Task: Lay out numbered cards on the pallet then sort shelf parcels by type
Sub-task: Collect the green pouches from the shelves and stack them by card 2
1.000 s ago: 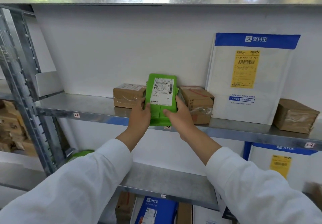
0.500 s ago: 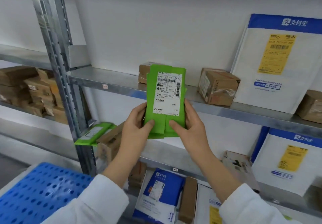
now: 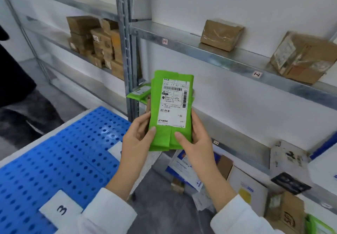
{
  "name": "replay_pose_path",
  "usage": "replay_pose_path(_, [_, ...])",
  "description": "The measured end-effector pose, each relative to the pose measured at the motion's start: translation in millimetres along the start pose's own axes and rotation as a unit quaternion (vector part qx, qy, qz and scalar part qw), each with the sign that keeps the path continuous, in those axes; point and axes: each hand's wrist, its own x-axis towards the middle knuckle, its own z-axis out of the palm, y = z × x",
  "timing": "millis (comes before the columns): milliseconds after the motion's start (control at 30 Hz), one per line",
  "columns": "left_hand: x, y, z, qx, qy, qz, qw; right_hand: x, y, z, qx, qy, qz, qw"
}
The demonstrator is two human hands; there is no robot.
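Left grip [image 3: 138,139] and right grip [image 3: 197,142] hold the green mailer parcel [image 3: 172,104] upright between them, thumbs curled over its lower front, fingers behind; it is off the shelves, label facing the camera, in front of the metal shelf [image 3: 218,58] and just past the blue pallet's [image 3: 73,151] far right corner; card 3 [image 3: 61,210] lies at the pallet's near edge.

The one camera rides on the person's head and looks forward and down, wide-angled, so the shelf edges bow. It sits close over the left hand [image 3: 135,140] and right hand [image 3: 197,142], which hold the green parcel [image 3: 171,109] mid-frame. Metal shelving [image 3: 218,58] runs off to the right, the blue pallet [image 3: 54,160] lies lower left, with grey floor [image 3: 160,206] between.
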Motion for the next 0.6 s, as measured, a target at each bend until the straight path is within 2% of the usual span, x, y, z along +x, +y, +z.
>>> replay_pose_path(333, [-62, 13, -42, 0.039, 0.143, -0.012, 0.989, -30, 10, 42, 0.046, -0.117, 0.019, 0.992])
replay_pose_path(600, [-112, 27, -79, 0.079, 0.261, -0.014, 0.962, -53, 14, 88, 0.086, -0.238, 0.040, 0.967])
